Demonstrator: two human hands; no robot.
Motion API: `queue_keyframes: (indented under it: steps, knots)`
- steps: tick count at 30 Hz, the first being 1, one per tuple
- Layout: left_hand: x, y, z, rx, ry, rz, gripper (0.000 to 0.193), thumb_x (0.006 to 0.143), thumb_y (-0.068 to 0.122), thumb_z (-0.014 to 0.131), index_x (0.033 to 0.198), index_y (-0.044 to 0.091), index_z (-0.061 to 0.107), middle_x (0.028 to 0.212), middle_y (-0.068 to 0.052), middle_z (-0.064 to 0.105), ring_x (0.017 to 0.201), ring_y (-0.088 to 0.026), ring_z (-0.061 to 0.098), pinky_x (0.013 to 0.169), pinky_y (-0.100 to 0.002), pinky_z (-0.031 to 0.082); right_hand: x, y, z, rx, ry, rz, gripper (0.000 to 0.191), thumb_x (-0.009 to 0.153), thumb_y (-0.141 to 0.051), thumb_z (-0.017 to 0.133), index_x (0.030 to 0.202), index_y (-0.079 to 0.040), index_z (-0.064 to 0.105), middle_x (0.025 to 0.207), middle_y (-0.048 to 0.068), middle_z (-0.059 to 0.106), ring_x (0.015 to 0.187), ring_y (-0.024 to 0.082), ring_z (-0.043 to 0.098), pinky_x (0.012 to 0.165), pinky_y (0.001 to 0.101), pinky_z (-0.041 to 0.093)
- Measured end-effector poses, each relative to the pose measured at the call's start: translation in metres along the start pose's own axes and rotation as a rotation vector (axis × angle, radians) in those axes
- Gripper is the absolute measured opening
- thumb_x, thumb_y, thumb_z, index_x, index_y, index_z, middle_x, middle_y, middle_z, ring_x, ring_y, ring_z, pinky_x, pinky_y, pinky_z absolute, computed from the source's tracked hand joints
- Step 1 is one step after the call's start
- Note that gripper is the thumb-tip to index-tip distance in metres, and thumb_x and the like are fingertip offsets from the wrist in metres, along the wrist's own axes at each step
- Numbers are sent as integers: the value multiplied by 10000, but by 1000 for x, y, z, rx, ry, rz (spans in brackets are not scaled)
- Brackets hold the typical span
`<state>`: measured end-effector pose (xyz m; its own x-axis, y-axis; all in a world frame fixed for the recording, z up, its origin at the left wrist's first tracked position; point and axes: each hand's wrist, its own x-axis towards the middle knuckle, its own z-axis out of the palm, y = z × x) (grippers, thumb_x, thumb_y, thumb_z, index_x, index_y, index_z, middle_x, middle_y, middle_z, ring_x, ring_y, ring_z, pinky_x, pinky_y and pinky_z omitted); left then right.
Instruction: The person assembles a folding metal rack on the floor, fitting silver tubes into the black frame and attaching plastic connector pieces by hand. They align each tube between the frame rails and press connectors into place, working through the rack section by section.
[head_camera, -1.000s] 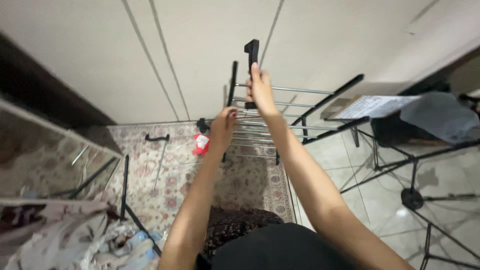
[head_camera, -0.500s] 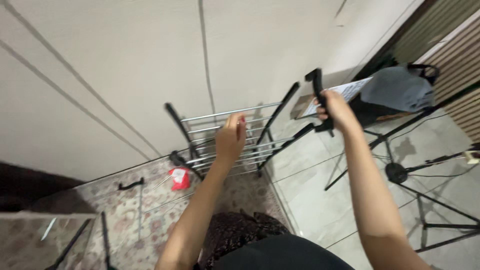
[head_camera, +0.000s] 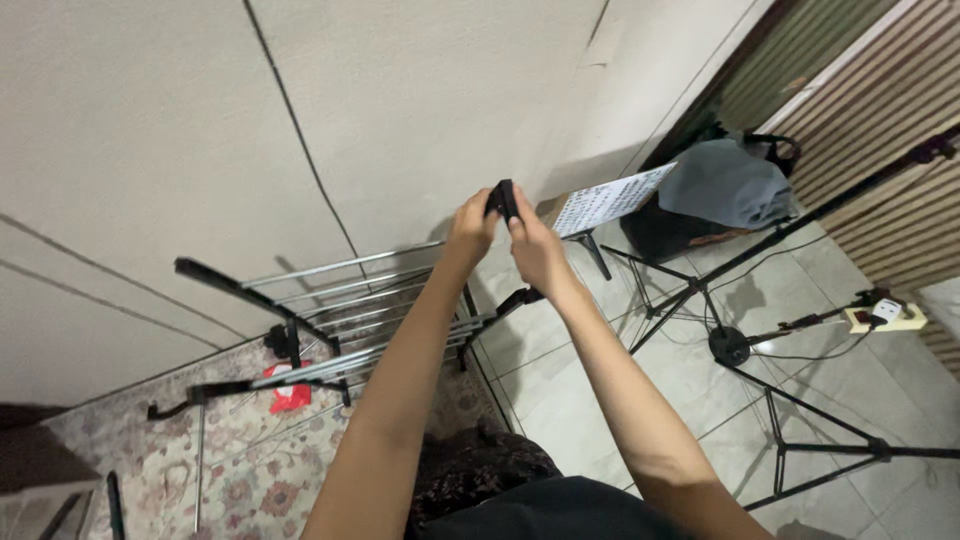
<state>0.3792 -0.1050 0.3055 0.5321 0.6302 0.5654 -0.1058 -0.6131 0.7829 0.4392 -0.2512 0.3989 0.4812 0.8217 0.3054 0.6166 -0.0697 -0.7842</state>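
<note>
A folding metal drying rack with silver rods and black end bars stands against a pale wall. Both my hands meet at the black end piece of its raised right wing. My left hand grips that piece from the left, and my right hand grips it from the right. The fingers of both hands are closed around it. The rack's lower black legs rest on a patterned rug.
A red object lies on the patterned rug under the rack. Black tripod stands spread over the tiled floor at right, with a white power strip. A grey cloth covers a dark bag beside a printed sheet.
My left hand has moved from the rack's rods up to the black end piece, joining my right hand. The view has swung to the right.
</note>
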Motion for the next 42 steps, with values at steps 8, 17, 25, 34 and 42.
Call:
queue_keyframes:
  steps: [8, 17, 25, 34, 42]
  knots:
    - [11, 12, -15, -19, -50, 2, 139, 891, 78, 716, 1013, 32, 670, 824, -219, 669, 735, -408, 662, 645, -436, 517, -1, -21, -10, -249, -87, 169, 569, 1061, -205, 490, 1606, -237, 332, 799, 347, 638, 802, 513, 650, 682, 502, 508]
    - [21, 22, -14, -114, -137, -78, 175, 868, 58, 697, 1042, 66, 697, 838, -196, 697, 777, -383, 694, 673, -426, 545, -2, -8, -16, -349, -45, 66, 610, 1064, -205, 496, 1634, -243, 281, 828, 340, 644, 757, 513, 640, 689, 531, 494]
    - [23, 30, -21, 34, -216, -182, 185, 893, 130, 749, 1068, 83, 710, 832, -230, 678, 806, -437, 665, 674, -468, 522, 16, 1, -40, 411, -193, 757, 588, 1053, -326, 425, 1613, -447, 291, 693, -1, 474, 466, 47, 345, 403, 207, 298]
    - [31, 28, -12, 7, -222, -168, 212, 900, 163, 757, 1105, 117, 732, 894, -207, 725, 856, -410, 705, 732, -459, 553, 13, 88, -57, 1284, -255, 888, 229, 1128, -288, 454, 1316, -165, 497, 769, 7, 470, 491, 1, 336, 362, 133, 244]
    - [33, 24, -6, 47, -235, -198, 272, 882, 247, 778, 1134, 150, 739, 927, -196, 733, 889, -419, 702, 750, -484, 560, 4, 104, -58, 1370, -241, 943, 177, 1107, -296, 478, 1246, -191, 505, 751, -6, 482, 481, 8, 347, 344, 133, 268]
